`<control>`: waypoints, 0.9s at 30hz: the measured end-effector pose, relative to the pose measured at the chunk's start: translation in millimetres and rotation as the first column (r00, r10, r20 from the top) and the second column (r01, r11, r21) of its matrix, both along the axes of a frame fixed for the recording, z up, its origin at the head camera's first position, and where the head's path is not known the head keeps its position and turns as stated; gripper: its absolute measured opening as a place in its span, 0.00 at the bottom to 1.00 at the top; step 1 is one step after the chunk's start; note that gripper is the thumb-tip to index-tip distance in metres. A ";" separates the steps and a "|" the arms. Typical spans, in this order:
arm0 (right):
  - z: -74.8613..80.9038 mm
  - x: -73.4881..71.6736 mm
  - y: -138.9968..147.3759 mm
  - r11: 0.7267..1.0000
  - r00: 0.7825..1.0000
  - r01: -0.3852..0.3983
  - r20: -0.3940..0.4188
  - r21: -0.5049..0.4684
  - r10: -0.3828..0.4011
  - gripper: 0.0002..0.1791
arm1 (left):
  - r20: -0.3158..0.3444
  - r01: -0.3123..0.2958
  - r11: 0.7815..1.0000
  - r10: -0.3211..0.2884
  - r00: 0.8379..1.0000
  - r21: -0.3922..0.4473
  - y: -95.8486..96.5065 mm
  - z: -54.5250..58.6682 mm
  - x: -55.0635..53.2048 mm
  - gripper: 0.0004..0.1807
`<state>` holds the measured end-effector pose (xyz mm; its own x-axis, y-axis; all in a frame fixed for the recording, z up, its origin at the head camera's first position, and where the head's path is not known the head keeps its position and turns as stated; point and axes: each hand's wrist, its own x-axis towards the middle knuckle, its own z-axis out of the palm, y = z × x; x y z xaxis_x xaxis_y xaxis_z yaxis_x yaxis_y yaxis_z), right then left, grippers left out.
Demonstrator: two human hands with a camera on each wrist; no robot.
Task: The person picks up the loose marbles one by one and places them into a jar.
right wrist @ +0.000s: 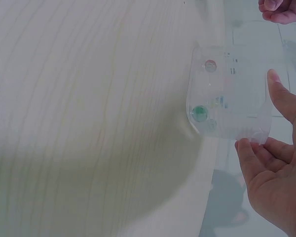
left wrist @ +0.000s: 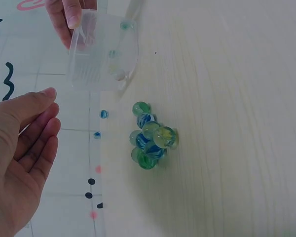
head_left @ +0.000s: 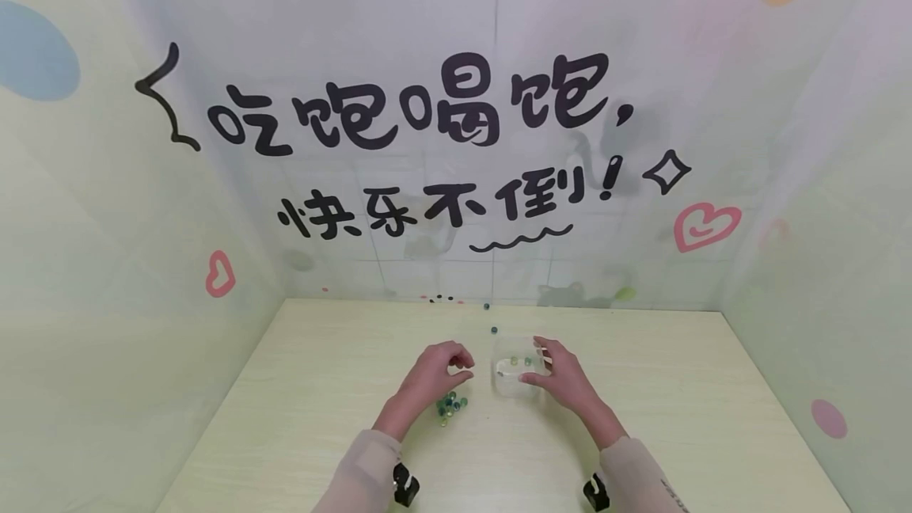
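Marble pile [head_left: 450, 406]: clustered green, blue and yellowish glass on the worktop [head_left: 663, 386], just beside the left hand and nearer the person than its fingers
Clear container [head_left: 509, 388]: right of the pile and apart from it, seemingly upright; whether its base is slightly raised I cannot tell
Marbles inside [right wrist: 200, 113]: a few, green among them, at the bottom
Stray marbles [head_left: 494, 330]: two bluish ones, apart from each other, toward the worktop's back edge
Left hand [head_left: 438, 362]: between pile and container, fingers loosely bent, thumb slightly apart in the head view, no marble seen between them
Right hand [head_left: 566, 374]: grips the container's side, thumb on the near part, other fingers further round
Step in hand: judging by the layout, partway through handling the marbles, with the container steadied and the left fingers between picks
Next move's needs: a pick would call for a light fingertip pinch, since smooth marbles could roll; the container needs a steady hold
Wall writing [head_left: 413, 157]: bold black Chinese, "吃饱喝饱, 快乐不倒!", roughly "eat and drink your fill, happiness won't topple"
Right sleeve [head_left: 634, 473]: small dark lettering, unreadable
Brands: none legible; faint marks at the container may be on it or seen through it
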<state>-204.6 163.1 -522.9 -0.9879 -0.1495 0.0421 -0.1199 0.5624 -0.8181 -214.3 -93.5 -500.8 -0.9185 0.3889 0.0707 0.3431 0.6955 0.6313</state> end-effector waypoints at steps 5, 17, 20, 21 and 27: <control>2.3 0.8 -0.4 1.000 1.000 0.005 0.002 -0.001 -0.005 0.41 | 0.004 -0.013 1.000 0.013 1.000 -0.014 -6.5 -4.1 1.7 0.07; 3.4 1.2 -1.1 1.000 1.000 0.001 0.008 -0.011 -0.001 0.41 | 0.020 -0.036 0.999 0.036 0.999 -0.011 -23.8 -15.6 8.6 0.05; 3.9 0.9 -0.7 1.000 1.000 -0.002 -0.006 -0.001 0.002 0.41 | 0.032 -0.045 0.999 0.045 0.998 -0.001 -27.8 -18.8 9.6 0.05; 3.9 0.8 -0.7 1.000 1.000 -0.001 -0.004 -0.002 0.001 0.41 | 0.036 -0.049 0.999 0.049 0.998 0.000 -29.2 -19.8 10.0 0.05; 2.7 0.5 -1.0 1.000 1.000 0.005 0.007 -0.002 -0.005 0.43 | 0.041 -0.065 0.998 0.065 0.997 0.005 -36.2 -28.1 12.9 0.05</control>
<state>-204.1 162.0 -520.3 -0.9888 -0.1447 0.0353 -0.1114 0.5614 -0.8200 -201.4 -129.7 -528.9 -0.9440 0.3282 0.0346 0.2711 0.7116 0.6482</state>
